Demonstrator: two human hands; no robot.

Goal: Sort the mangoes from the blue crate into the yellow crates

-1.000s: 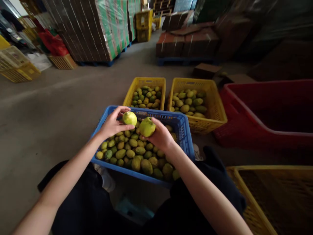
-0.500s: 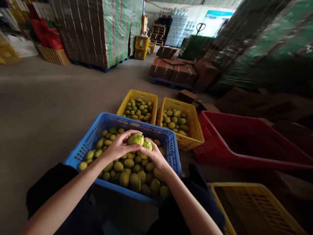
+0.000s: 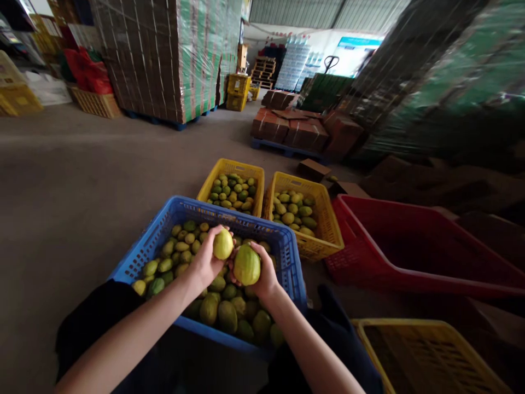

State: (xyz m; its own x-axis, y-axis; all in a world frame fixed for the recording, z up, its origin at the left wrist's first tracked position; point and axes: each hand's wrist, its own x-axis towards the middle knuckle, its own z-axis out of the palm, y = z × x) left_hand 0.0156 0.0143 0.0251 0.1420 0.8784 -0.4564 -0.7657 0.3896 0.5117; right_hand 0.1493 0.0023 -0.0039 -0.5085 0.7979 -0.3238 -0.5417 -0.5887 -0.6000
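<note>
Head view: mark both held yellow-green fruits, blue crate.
Smaller yellow-green fruit (image 3: 223, 244): head view, skin's middle.
Larger yellow-green fruit (image 3: 247, 265): head view, skin's middle.
Blue crate (image 3: 292, 265): head view, right wall.

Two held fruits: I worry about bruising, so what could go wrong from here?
The left fruit and right fruit are close together, so they might knock. If the left hand or right hand loosens, one could drop onto the heap in the blue crate.

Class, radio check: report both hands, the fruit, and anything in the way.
Left hand: holds smaller fruit. Right hand: holds larger fruit. Both over blue crate holding more fruit. Nothing visible blocks either hand.
</note>
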